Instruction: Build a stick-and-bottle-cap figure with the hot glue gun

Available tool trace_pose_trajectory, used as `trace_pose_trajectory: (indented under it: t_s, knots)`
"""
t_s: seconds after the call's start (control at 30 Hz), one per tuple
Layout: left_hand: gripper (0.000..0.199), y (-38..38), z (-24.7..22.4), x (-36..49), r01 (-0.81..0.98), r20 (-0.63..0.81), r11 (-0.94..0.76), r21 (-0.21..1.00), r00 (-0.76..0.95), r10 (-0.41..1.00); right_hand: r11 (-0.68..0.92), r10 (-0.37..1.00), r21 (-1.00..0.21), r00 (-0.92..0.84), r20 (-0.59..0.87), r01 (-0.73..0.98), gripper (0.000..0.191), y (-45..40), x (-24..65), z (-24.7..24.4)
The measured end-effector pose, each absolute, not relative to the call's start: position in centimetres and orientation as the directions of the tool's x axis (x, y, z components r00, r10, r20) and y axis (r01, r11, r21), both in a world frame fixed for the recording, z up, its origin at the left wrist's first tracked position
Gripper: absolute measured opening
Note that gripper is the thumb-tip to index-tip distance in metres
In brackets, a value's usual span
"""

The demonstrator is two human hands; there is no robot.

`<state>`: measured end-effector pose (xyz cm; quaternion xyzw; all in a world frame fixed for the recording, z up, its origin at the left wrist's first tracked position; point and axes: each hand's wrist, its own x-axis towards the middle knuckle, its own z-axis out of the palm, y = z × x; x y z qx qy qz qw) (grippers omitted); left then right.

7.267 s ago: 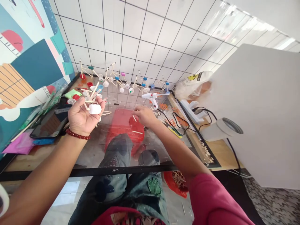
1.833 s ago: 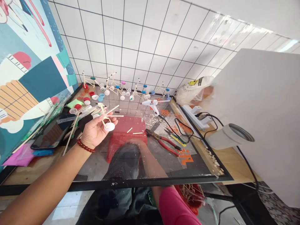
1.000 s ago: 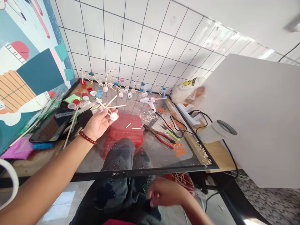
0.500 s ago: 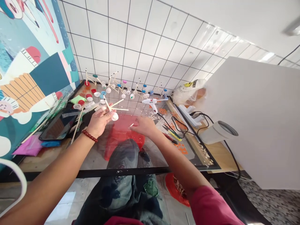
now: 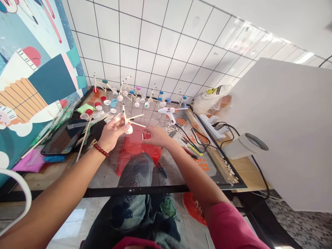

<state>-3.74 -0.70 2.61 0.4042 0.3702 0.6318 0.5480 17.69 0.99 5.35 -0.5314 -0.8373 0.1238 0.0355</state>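
My left hand [image 5: 112, 134], with a red bead bracelet at the wrist, pinches a small stick model [image 5: 127, 119]. Several pale wooden sticks spread from its joint, one upright with a dark tip, and a white bottle cap [image 5: 129, 130] hangs at its base. To the right, my right hand [image 5: 157, 136] is closed in a pinch on a short pale stick piece [image 5: 142, 136]. Its fingertips are close to the end of one of the model's sticks; whether they touch it I cannot tell. Both hands are above the glass tabletop [image 5: 103, 174].
Similar stick-and-cap models [image 5: 147, 98] line the wall side. A white glue gun [image 5: 168, 113] lies behind my right hand, its cable running right to a power strip [image 5: 212, 126]. A yellow cutter [image 5: 194, 149] lies at right. Loose caps [image 5: 98, 104] and a dark phone [image 5: 62, 136] are at left.
My right hand has moved slightly up and left, nearer the model, and the short stick piece has turned more upright. The model in my left hand has shifted a little right.
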Motion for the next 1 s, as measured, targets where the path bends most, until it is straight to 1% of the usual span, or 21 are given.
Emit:
trace_pose_trajectory:
  t_s: [0.17, 0.2, 0.3, 0.37, 0.47, 0.53, 0.6, 0.67, 0.73, 0.87, 0.93, 1.0]
  knots:
    - [0.057, -0.5, 2.6, -3.8, -0.397, 0.101, -0.121, 0.91, -0.07, 0.992, 0.406, 0.891, -0.287, -0.446, -0.087, 0.868, 0.033, 1.5, 17.0, 5.1]
    - [0.057, -0.5, 2.6, -3.8, -0.398, 0.1, -0.12, 0.91, -0.07, 0.993, 0.403, 0.891, -0.295, -0.445, -0.088, 0.866, 0.032, 1.6, 17.0, 5.1]
    - [0.057, -0.5, 2.6, -3.8, -0.399, 0.101, -0.126, 0.908, -0.081, 0.992, 0.379, 0.904, -0.343, -0.424, -0.062, 0.859, 0.043, 1.8, 18.0, 5.3]
    - [0.056, -0.6, 2.7, -3.7, -0.393, 0.109, -0.136, 0.91, -0.09, 0.99, 0.364, 0.917, -0.358, -0.399, -0.026, 0.86, 0.04, 1.6, 19.3, 5.5]
    - [0.054, -0.7, 2.6, -3.5, -0.377, 0.13, -0.157, 0.913, -0.094, 0.987, 0.375, 0.917, -0.328, -0.4, -0.01, 0.867, 0.022, 0.8, 21.2, 5.2]
    - [0.054, -0.8, 2.4, -3.2, -0.367, 0.147, -0.175, 0.914, -0.103, 0.984, 0.396, 0.907, -0.292, -0.421, -0.026, 0.871, 0.018, 0.2, 21.7, 4.7]
    - [0.053, -0.8, 2.1, -3.0, -0.358, 0.161, -0.193, 0.914, -0.116, 0.98, 0.386, 0.916, -0.235, -0.401, -0.019, 0.892, 0.018, -0.2, 21.7, 4.2]
    - [0.052, -0.8, 1.8, -2.8, -0.345, 0.17, -0.202, 0.916, -0.122, 0.978, 0.326, 0.945, -0.174, -0.328, 0.017, 0.929, 0.021, 0.0, 21.6, 4.0]
    - [0.053, -0.8, 1.6, -2.7, -0.331, 0.165, -0.2, 0.922, -0.13, 0.978, 0.228, 0.973, -0.147, -0.222, 0.059, 0.962, 0.023, 0.7, 22.0, 4.3]
    - [0.056, -0.8, 1.5, -2.6, -0.315, 0.137, -0.183, 0.931, -0.163, 0.977, -0.054, 0.984, -0.185, 0.084, 0.158, 0.981, 0.033, 3.5, 24.6, 5.2]
    - [0.056, -0.7, 1.4, -2.7, -0.295, 0.133, -0.178, 0.939, -0.167, 0.977, -0.191, 0.956, -0.204, 0.229, 0.183, 0.96, 0.049, 5.3, 26.1, 5.3]
    - [0.056, -0.5, 1.3, -3.0, -0.268, 0.132, -0.175, 0.948, -0.172, 0.976, -0.283, 0.934, -0.219, 0.321, 0.159, 0.934, 0.066, 7.1, 27.1, 5.0]
